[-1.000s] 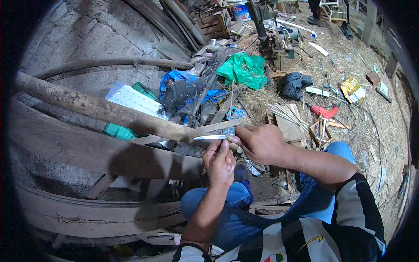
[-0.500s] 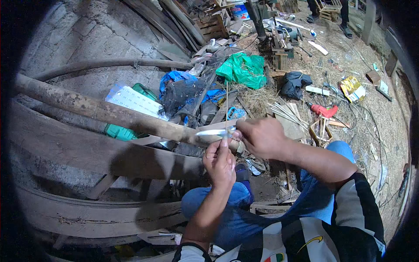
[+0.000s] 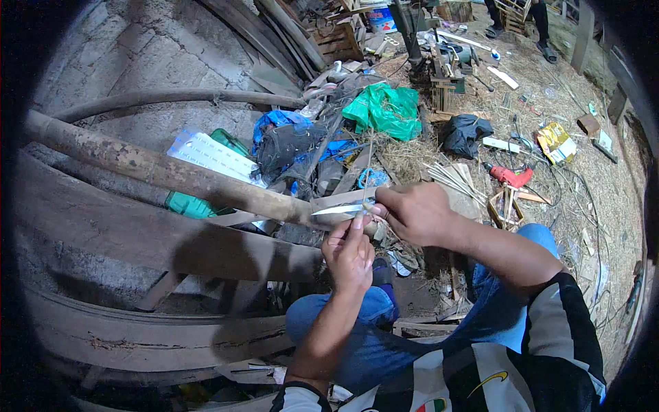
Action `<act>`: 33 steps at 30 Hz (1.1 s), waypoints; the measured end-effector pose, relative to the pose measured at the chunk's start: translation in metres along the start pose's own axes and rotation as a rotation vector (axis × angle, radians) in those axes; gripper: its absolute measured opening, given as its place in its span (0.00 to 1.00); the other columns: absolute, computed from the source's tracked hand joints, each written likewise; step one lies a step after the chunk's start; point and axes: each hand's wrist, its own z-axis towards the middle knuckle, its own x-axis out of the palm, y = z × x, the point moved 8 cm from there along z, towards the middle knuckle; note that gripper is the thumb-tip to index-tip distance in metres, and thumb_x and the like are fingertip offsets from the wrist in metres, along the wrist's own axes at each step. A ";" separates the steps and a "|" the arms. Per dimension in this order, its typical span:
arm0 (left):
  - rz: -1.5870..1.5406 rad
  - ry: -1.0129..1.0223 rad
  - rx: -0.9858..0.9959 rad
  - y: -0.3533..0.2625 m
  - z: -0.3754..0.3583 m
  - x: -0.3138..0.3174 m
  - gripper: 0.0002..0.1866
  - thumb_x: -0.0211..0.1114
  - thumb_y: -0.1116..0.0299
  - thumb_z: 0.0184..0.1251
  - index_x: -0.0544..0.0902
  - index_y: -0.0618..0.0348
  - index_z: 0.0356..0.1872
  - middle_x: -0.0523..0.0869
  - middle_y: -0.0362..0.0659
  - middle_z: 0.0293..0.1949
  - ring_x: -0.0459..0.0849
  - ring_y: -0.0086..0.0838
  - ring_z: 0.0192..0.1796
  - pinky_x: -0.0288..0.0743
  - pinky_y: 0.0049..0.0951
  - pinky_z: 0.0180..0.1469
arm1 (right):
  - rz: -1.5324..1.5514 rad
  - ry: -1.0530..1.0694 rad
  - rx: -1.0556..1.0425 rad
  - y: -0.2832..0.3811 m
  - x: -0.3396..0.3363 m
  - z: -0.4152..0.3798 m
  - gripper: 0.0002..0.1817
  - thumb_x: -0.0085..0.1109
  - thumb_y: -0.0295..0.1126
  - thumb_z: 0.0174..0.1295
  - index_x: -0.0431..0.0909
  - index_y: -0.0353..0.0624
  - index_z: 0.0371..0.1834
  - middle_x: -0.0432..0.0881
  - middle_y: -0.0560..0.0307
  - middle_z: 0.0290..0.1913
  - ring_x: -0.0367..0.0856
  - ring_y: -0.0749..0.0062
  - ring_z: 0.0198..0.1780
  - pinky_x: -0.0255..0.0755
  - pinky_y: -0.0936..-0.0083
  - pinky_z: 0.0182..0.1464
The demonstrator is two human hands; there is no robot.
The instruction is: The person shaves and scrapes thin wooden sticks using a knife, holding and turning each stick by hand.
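Observation:
My right hand (image 3: 420, 214) is closed around a knife (image 3: 338, 209), its pale blade pointing left and its handle hidden in my fist. Just below the blade, my left hand (image 3: 349, 257) pinches a thin wooden stick (image 3: 368, 165) between thumb and fingers. The stick rises away from me, leaning slightly right, and the blade lies across its lower end. Whether the edge is cutting into it cannot be made out. Right behind the blade runs a thick bamboo pole (image 3: 206, 184).
A wooden beam (image 3: 103, 213) spans the left side. Ahead lie a green plastic bag (image 3: 384, 110), a black bag (image 3: 465, 134), several thin sticks (image 3: 453, 182) and a red power drill (image 3: 509, 175). Cables cross the straw-littered floor at right. Another person's feet (image 3: 547, 52) show at the back.
The stick's top has tipped to the right. The knife blade has turned a little and sits slightly farther right, with both hands still close together.

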 end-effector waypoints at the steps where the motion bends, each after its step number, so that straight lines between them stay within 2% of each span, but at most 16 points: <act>1: -0.027 -0.019 -0.036 0.003 0.001 -0.003 0.08 0.63 0.70 0.74 0.84 0.66 0.41 0.72 0.33 0.16 0.61 0.14 0.12 0.56 0.18 0.11 | -0.030 0.021 0.007 -0.004 0.003 0.001 0.15 0.51 0.48 0.70 0.75 0.47 0.39 0.84 0.48 0.29 0.84 0.46 0.31 0.75 0.49 0.30; 2: -0.027 -0.019 -0.036 0.004 0.001 -0.005 0.08 0.63 0.70 0.74 0.84 0.66 0.41 0.72 0.33 0.16 0.61 0.14 0.12 0.56 0.18 0.11 | -0.030 0.021 0.007 -0.011 0.009 0.002 0.15 0.51 0.48 0.70 0.75 0.47 0.39 0.84 0.48 0.29 0.84 0.46 0.31 0.75 0.49 0.30; 4: -0.040 0.033 -0.074 0.008 0.001 -0.007 0.08 0.64 0.69 0.73 0.84 0.66 0.40 0.72 0.33 0.16 0.62 0.13 0.12 0.57 0.18 0.11 | -0.063 -0.109 0.043 -0.030 0.007 0.007 0.15 0.50 0.48 0.71 0.76 0.48 0.40 0.84 0.48 0.29 0.85 0.45 0.31 0.75 0.47 0.30; 5: -0.041 0.033 -0.073 0.009 0.000 -0.009 0.08 0.64 0.69 0.73 0.84 0.66 0.40 0.72 0.33 0.16 0.62 0.13 0.12 0.57 0.18 0.11 | -0.051 -0.087 0.151 -0.048 0.002 0.012 0.15 0.50 0.49 0.71 0.76 0.49 0.41 0.83 0.47 0.27 0.84 0.44 0.30 0.74 0.46 0.30; 8: 0.004 0.053 -0.047 0.007 0.000 -0.008 0.09 0.65 0.69 0.73 0.83 0.66 0.40 0.72 0.33 0.16 0.61 0.13 0.12 0.57 0.18 0.11 | -0.136 -0.049 0.248 -0.072 -0.012 0.021 0.16 0.50 0.49 0.72 0.77 0.49 0.40 0.82 0.46 0.24 0.83 0.43 0.29 0.74 0.46 0.29; 10: 0.061 -0.055 -0.092 0.009 0.001 -0.012 0.08 0.65 0.69 0.72 0.83 0.65 0.39 0.72 0.32 0.17 0.61 0.13 0.12 0.56 0.18 0.11 | -0.076 -0.106 0.171 -0.056 -0.006 0.014 0.16 0.50 0.50 0.71 0.77 0.49 0.38 0.81 0.45 0.23 0.83 0.42 0.28 0.73 0.45 0.28; 12: 0.047 -0.054 -0.100 0.008 0.001 -0.008 0.08 0.65 0.69 0.72 0.83 0.65 0.39 0.72 0.32 0.17 0.61 0.13 0.13 0.56 0.18 0.11 | -0.027 -0.064 0.039 -0.024 0.008 0.005 0.17 0.49 0.50 0.71 0.77 0.50 0.38 0.82 0.46 0.25 0.83 0.42 0.29 0.73 0.46 0.29; 15: 0.024 -0.053 -0.095 0.009 0.000 -0.007 0.08 0.66 0.69 0.72 0.83 0.65 0.40 0.73 0.32 0.18 0.62 0.13 0.13 0.56 0.18 0.11 | 0.021 0.002 -0.017 -0.004 0.015 -0.002 0.17 0.49 0.50 0.72 0.77 0.49 0.39 0.83 0.46 0.27 0.83 0.43 0.29 0.75 0.47 0.29; 16: 0.011 -0.055 -0.080 0.009 0.001 -0.008 0.08 0.66 0.69 0.72 0.83 0.64 0.40 0.73 0.33 0.18 0.62 0.12 0.13 0.56 0.18 0.11 | 0.023 0.002 -0.018 -0.008 0.016 0.000 0.17 0.49 0.50 0.72 0.77 0.49 0.39 0.83 0.46 0.27 0.83 0.43 0.29 0.75 0.47 0.29; 19: 0.015 -0.024 -0.077 0.009 0.000 -0.010 0.08 0.66 0.69 0.72 0.83 0.65 0.40 0.72 0.32 0.17 0.61 0.13 0.13 0.56 0.17 0.11 | -0.057 -0.045 0.160 -0.043 -0.003 0.014 0.17 0.49 0.50 0.72 0.77 0.49 0.39 0.84 0.46 0.28 0.84 0.43 0.30 0.76 0.48 0.31; 24: 0.012 -0.025 -0.127 0.010 0.001 -0.007 0.09 0.64 0.69 0.73 0.83 0.66 0.40 0.67 0.31 0.13 0.60 0.14 0.11 0.55 0.18 0.11 | -0.066 -0.049 0.089 -0.026 0.010 0.002 0.18 0.50 0.51 0.71 0.77 0.49 0.39 0.84 0.47 0.28 0.84 0.43 0.30 0.76 0.47 0.32; 26: -0.021 -0.014 -0.157 0.012 0.002 -0.006 0.09 0.63 0.69 0.74 0.83 0.67 0.40 0.66 0.31 0.12 0.60 0.15 0.11 0.55 0.18 0.10 | 0.010 0.039 0.018 -0.006 0.013 -0.003 0.15 0.51 0.48 0.71 0.77 0.49 0.38 0.83 0.46 0.28 0.84 0.43 0.31 0.76 0.47 0.32; 28: -0.050 -0.023 -0.174 0.014 0.002 -0.010 0.11 0.62 0.68 0.75 0.83 0.68 0.40 0.64 0.32 0.11 0.59 0.15 0.10 0.55 0.19 0.10 | -0.042 -0.011 0.033 -0.028 0.011 0.005 0.14 0.51 0.47 0.71 0.77 0.50 0.38 0.83 0.46 0.27 0.85 0.43 0.32 0.76 0.47 0.32; 30: -0.043 -0.013 -0.190 0.014 0.000 -0.010 0.11 0.61 0.68 0.75 0.83 0.68 0.41 0.63 0.32 0.11 0.58 0.16 0.09 0.55 0.20 0.10 | -0.042 -0.072 0.183 -0.060 -0.002 0.018 0.15 0.49 0.48 0.72 0.77 0.50 0.38 0.83 0.46 0.27 0.84 0.43 0.32 0.75 0.47 0.32; 31: -0.053 -0.003 -0.212 0.018 0.000 -0.012 0.11 0.60 0.68 0.75 0.83 0.68 0.41 0.63 0.32 0.11 0.58 0.16 0.09 0.55 0.20 0.10 | -0.060 -0.004 0.236 -0.066 -0.004 0.022 0.17 0.47 0.50 0.73 0.77 0.49 0.38 0.82 0.45 0.26 0.83 0.42 0.31 0.75 0.46 0.32; 33: -0.061 0.010 -0.232 0.020 0.002 -0.012 0.11 0.60 0.68 0.76 0.83 0.68 0.42 0.63 0.32 0.11 0.58 0.16 0.09 0.55 0.20 0.10 | -0.032 -0.022 0.156 -0.049 0.004 0.014 0.18 0.47 0.50 0.73 0.77 0.49 0.38 0.82 0.44 0.25 0.83 0.41 0.30 0.74 0.46 0.31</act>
